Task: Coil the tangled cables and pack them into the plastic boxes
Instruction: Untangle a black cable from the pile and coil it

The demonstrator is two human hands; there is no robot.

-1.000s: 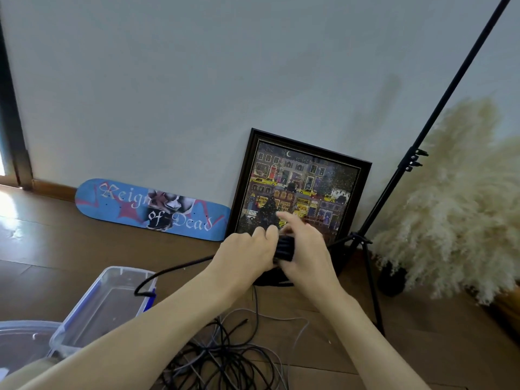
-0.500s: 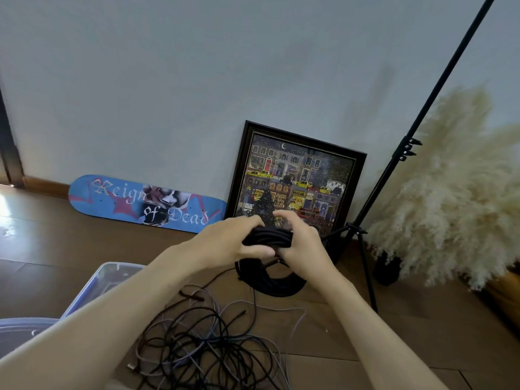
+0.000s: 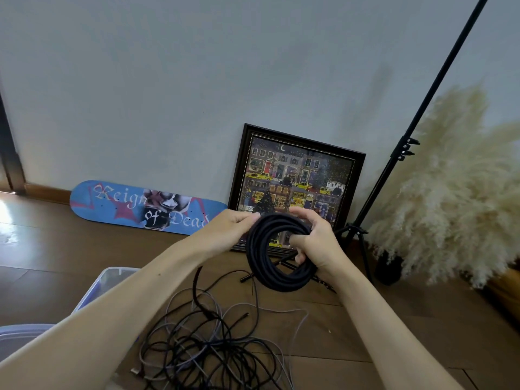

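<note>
Underfoot, a brown wooden floor carries the work area. Above it, the coiled black cable ring is held upright, with its opening toward the camera. The right hand grips the ring's right side, fingers curled through the opening. The left hand pinches the upper-left arc. The clear plastic box lies down and left of the ring, partly under the left forearm, so the transfer should run that way. The tangled black and grey cables lie below the ring, just right of the box.
</note>
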